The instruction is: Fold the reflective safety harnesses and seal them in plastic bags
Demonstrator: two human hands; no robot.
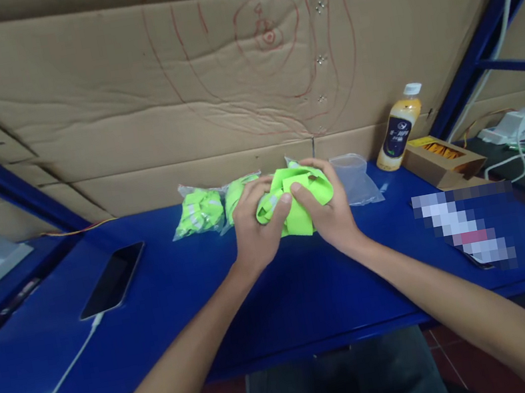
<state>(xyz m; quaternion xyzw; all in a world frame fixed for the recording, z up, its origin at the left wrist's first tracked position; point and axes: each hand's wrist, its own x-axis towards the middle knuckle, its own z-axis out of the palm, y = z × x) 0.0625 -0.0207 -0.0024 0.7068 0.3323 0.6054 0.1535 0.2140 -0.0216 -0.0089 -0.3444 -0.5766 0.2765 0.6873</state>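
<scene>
A bundled fluorescent green reflective vest (297,207) is held up between both hands, over the blue table. Its fabric is folded over itself, and a pale silvery strip shows at the left side. My left hand (259,221) is closed around the left side, thumb on the front. From the right, my right hand (330,205) grips it too, its thumb pressing near the middle. Just left of my left hand lie two bagged green bundles, an outer one (199,211) and an inner one (237,197) partly hidden by my fingers. Beside my right hand rests a flat see-through plastic bag (356,180).
Cardboard (98,103) walls the back of the blue table (201,309). On the left, a phone (112,280) trails a white cable. A drink bottle (398,132), an open carton (444,161) and a blurred-out flat item (464,228) are on the right.
</scene>
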